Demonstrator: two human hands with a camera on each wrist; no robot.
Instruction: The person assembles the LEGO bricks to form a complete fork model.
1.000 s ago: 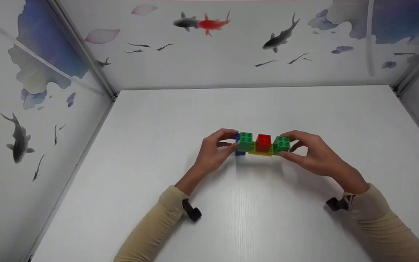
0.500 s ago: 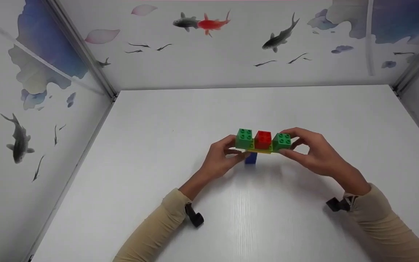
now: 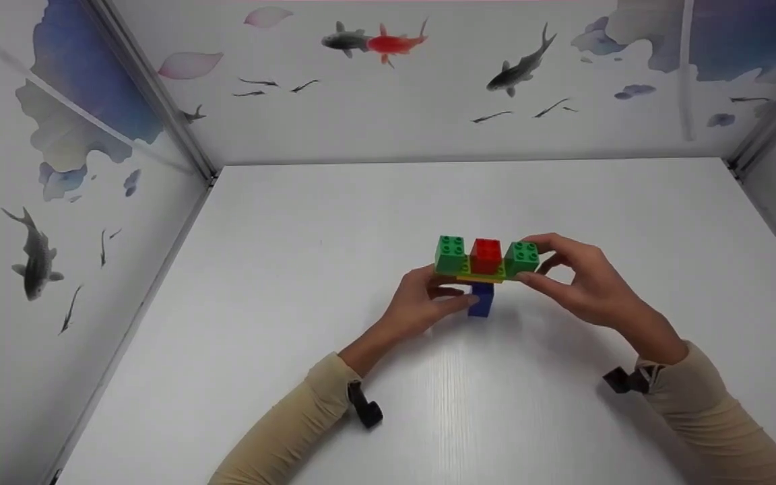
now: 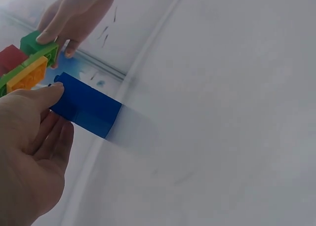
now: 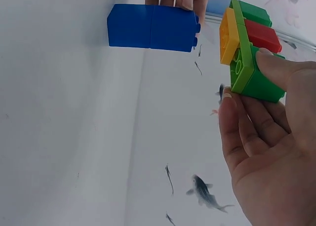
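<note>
My left hand (image 3: 417, 306) pinches a stack of two blue toy bricks (image 3: 481, 300) near its studded top. Whether the stack's lower end meets the table, I cannot tell. My right hand (image 3: 585, 281) grips the right end of a brick assembly: a light green plate (image 5: 242, 63) bearing a green brick (image 3: 450, 254) on the left, a red brick (image 3: 486, 256) in the middle and another green brick (image 3: 522, 259) on the right. Under the plate is a yellow piece (image 4: 28, 75). In the right wrist view, a gap shows between the blue studs and the yellow piece.
A white table (image 3: 320, 215) lies beneath both hands. Behind it stands a white wall (image 3: 428, 128) painted with fish, and another painted wall (image 3: 91, 283) rises on the left. Each wrist carries a small black camera (image 3: 365, 406).
The blue stack has moved right and nearer the body, from the assembly's left end to below its middle, carried by my left hand. My right hand has raised the assembly slightly.
</note>
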